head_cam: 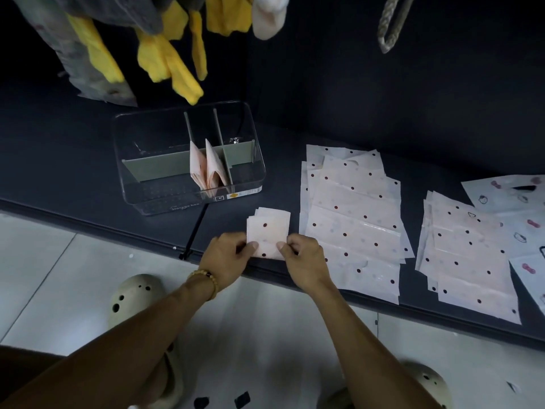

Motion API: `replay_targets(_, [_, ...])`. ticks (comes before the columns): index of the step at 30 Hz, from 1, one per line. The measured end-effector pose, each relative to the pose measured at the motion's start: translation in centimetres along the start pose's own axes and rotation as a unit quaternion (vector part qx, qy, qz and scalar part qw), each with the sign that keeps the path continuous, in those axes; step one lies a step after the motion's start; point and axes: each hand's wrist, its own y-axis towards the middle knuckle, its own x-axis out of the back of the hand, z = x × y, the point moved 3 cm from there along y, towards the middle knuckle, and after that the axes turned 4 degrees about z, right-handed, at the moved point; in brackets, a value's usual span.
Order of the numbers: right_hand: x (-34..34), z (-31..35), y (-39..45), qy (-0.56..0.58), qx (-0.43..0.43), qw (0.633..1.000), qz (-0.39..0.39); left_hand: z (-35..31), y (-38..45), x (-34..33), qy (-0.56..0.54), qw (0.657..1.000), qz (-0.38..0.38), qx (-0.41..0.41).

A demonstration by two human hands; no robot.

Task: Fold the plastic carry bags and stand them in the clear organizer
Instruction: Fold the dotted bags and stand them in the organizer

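Two hands were closed on one folded bag at the near edge of the dark shelf: its left edge was pinched by the left hand, its right by the right hand. Springing open was judged the likeliest fault, since thin, slick plastic holds a crease poorly once released. Two folded bags were already stood in the clear organizer, a rigid box with grey dividers. Flat, dotted, translucent bags were stacked just beside the right hand.
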Motion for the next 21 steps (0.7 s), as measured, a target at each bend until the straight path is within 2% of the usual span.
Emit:
replay_targets(6, [-0.8,0.1,1.7,-0.034,-0.077,0.995,-0.056,0.0,2.1,-0.4,0.050,0.992,-0.060,0.095])
replay_targets(13, [-0.6,0.0,2.4,-0.042,-0.100,0.992,-0.072,-0.6,3.2,-0.4,0.137,0.983,-0.056,0.113])
replay_targets(15, [-0.4,-0.1,2.5,-0.041,-0.098,0.992,-0.069,-0.9,3.3,-0.1,0.200,0.972,-0.097,0.072])
replay_targets(17, [-0.2,-0.2,2.7,-0.028,-0.096,0.993,-0.067,-1.2,3.5,-0.1,0.243,0.961,-0.125,-0.036])
replay_targets(19, [-0.2,0.0,2.6,-0.034,-0.085,0.994,-0.065,-1.1,4.0,-0.4,0.281,0.947,-0.051,-0.149])
replay_targets(21, [-0.3,0.4,2.4,-0.075,-0.059,0.992,-0.079,-0.9,4.3,-0.8,0.330,0.925,0.037,-0.187])
